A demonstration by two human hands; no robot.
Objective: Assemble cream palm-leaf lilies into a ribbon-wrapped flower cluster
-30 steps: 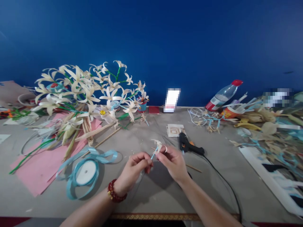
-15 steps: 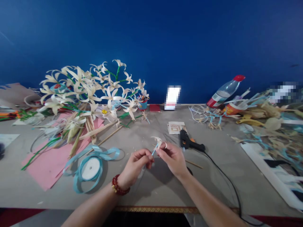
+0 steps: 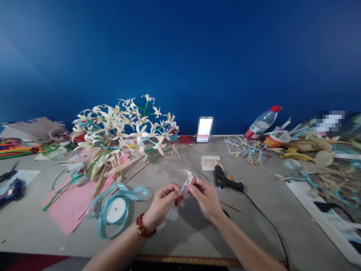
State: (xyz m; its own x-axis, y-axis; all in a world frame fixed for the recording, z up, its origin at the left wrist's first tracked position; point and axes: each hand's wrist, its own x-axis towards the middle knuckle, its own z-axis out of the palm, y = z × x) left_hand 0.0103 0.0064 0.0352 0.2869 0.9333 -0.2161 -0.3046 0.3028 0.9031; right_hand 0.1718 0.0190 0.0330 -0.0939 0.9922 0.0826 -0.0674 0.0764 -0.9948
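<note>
A small cream flower (image 3: 189, 175) with curled petals and a light blue wrapped stem (image 3: 184, 185) is held between my hands, above the grey table. My left hand (image 3: 167, 199), with a dark red bead bracelet on its wrist, pinches the lower part of the stem. Thumb and fingers of my right hand (image 3: 205, 195) close on the flower where its petals meet the stem. A thin wire hangs below my left fingers. To the left lies a spool of light blue ribbon (image 3: 116, 210) with a loose length of ribbon beside it.
A black glue gun (image 3: 227, 178) lies right of my hands, its cord running to the front edge. Cream flowers (image 3: 121, 130) crowd the back left, over pink paper (image 3: 66, 210). A plastic bottle (image 3: 262, 124) leans at the back right near dried husks and a white power strip (image 3: 318, 214).
The camera view has tilted up and turned slightly left, so the table sits lower and blue pliers show at the left. Both hands keep hold of the flower, with little finger movement.
</note>
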